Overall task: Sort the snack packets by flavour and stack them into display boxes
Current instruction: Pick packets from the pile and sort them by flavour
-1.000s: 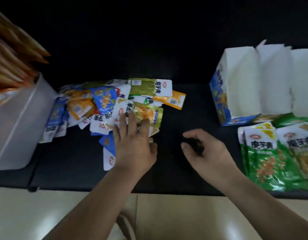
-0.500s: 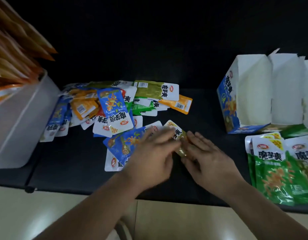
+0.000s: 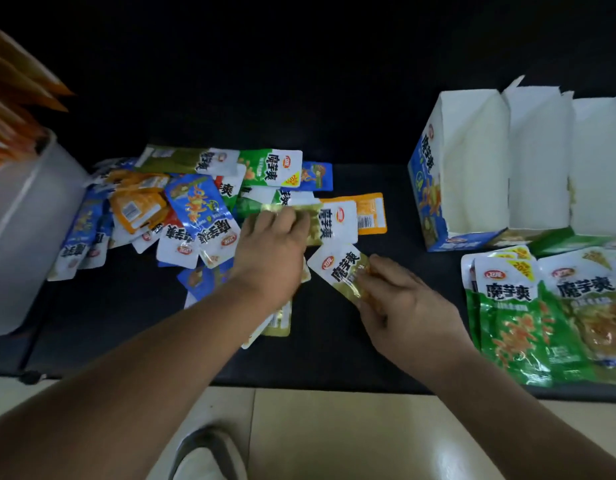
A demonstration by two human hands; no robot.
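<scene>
Inspecting the black table (image 3: pixel 334 358): a loose pile of snack packets (image 3: pixel 195 209) in blue, orange, green and olive lies left of centre, overlapping so that most are partly hidden. The left hand (image 3: pixel 270 251) reaches over the pile's right edge, its fingers (image 3: pixel 285 216) bent down onto the far olive packet (image 3: pixel 315 221). The thumb is out of sight, so whether the hand grasps or merely presses cannot be told. The right hand (image 3: pixel 403 306) pinches the near olive packet (image 3: pixel 341 268) by its near end, just beside the pile, with the white label end pointing far-left. Further olive packets (image 3: pixel 282 322) show partly under the left wrist. At far right stand open display boxes (image 3: pixel 472 168), white inside; the rightmost is cut off by the frame, and their contents are hard to make out. Large green bags (image 3: pixel 517 327) lie on their near side, also cut off. A white bin (image 3: pixel 22 220) holding orange packets (image 3: pixel 19 84) is cropped at left.
</scene>
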